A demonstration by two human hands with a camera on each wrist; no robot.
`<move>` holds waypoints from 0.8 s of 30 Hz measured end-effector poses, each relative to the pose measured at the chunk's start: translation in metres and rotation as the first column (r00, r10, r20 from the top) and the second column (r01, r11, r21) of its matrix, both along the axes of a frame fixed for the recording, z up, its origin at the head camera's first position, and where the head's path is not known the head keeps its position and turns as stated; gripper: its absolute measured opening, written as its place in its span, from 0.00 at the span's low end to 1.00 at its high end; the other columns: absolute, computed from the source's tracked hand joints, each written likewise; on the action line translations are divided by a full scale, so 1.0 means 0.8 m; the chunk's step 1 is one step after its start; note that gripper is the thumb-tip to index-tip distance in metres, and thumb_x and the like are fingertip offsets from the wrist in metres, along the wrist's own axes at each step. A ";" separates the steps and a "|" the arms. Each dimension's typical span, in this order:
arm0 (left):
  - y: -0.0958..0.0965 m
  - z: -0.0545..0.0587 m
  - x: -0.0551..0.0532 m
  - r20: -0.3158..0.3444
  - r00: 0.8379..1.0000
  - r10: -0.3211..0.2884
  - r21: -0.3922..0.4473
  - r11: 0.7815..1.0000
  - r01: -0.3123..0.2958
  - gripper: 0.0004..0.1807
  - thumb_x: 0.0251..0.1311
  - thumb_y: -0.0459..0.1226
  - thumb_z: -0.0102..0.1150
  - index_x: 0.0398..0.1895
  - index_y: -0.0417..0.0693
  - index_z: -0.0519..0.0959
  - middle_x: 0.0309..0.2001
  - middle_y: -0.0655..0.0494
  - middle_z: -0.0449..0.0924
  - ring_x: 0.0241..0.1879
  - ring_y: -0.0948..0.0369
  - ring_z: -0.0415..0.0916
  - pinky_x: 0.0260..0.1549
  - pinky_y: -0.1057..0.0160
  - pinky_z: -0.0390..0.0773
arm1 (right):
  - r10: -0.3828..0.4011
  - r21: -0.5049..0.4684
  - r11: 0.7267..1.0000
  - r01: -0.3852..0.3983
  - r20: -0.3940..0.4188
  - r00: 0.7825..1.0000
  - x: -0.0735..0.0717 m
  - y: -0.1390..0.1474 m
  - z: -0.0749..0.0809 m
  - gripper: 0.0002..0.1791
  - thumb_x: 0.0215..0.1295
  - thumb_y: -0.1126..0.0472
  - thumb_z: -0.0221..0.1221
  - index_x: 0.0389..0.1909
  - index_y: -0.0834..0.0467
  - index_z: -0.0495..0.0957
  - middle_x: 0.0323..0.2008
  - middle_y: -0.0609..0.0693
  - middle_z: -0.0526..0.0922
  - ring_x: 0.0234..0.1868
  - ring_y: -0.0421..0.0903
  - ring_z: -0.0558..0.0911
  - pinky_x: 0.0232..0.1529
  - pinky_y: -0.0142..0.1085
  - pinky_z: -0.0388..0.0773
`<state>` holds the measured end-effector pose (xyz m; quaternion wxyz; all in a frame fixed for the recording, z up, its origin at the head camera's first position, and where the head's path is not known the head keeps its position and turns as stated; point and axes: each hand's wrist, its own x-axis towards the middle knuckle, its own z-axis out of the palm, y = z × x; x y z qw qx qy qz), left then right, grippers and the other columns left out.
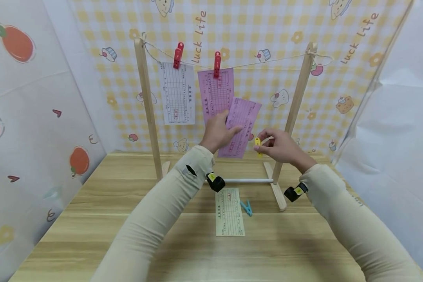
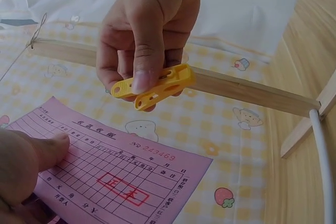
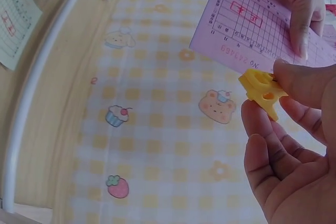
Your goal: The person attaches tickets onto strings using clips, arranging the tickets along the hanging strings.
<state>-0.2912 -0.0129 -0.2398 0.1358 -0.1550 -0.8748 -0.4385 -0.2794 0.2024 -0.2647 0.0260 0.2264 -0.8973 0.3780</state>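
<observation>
My left hand [image 1: 218,131] pinches a loose pink receipt slip [image 1: 245,117] by its side, the thumb lying across its front. That slip slants in front of another pink slip [image 1: 211,86], which hangs from the string under a red clothespin [image 1: 217,64]. To the right, my right hand [image 1: 282,145] holds a yellow clothespin [image 1: 257,146] between thumb and fingers, apart from the paper. In the left wrist view the yellow clothespin [image 2: 152,86] lies sideways under the thumb. The right wrist view shows red stamped print on the held slip [image 3: 247,19].
A white slip [image 1: 178,94] hangs at the left under another red clothespin [image 1: 178,55]. The string [image 1: 268,62] sags between two wooden posts [image 1: 297,102]. On the table [image 1: 91,219] lie a pale green slip [image 1: 230,213] and a blue clothespin [image 1: 246,207]. A white rod [image 1: 248,180] joins the stand's feet.
</observation>
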 end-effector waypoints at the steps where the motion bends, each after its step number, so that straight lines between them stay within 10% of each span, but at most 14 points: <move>1: 0.000 0.001 -0.001 -0.003 1.000 0.002 0.002 1.000 -0.002 0.20 0.58 0.42 0.67 0.52 0.49 0.76 0.43 0.55 0.81 0.38 0.60 0.80 0.38 0.65 0.79 | -0.004 -0.002 1.000 0.004 0.001 1.000 0.000 0.000 0.002 0.17 0.64 0.59 0.64 0.47 0.65 0.73 0.49 0.61 0.77 0.39 0.48 0.83 0.32 0.34 0.79; 24: 0.012 0.024 -0.009 -0.017 1.000 0.010 -0.012 1.000 -0.010 0.21 0.61 0.45 0.64 0.55 0.50 0.74 0.50 0.55 0.78 0.46 0.60 0.76 0.47 0.63 0.77 | -0.016 0.015 1.000 0.018 -0.162 0.987 0.004 0.003 0.049 0.15 0.68 0.60 0.60 0.50 0.61 0.72 0.46 0.60 0.79 0.28 0.42 0.83 0.21 0.32 0.71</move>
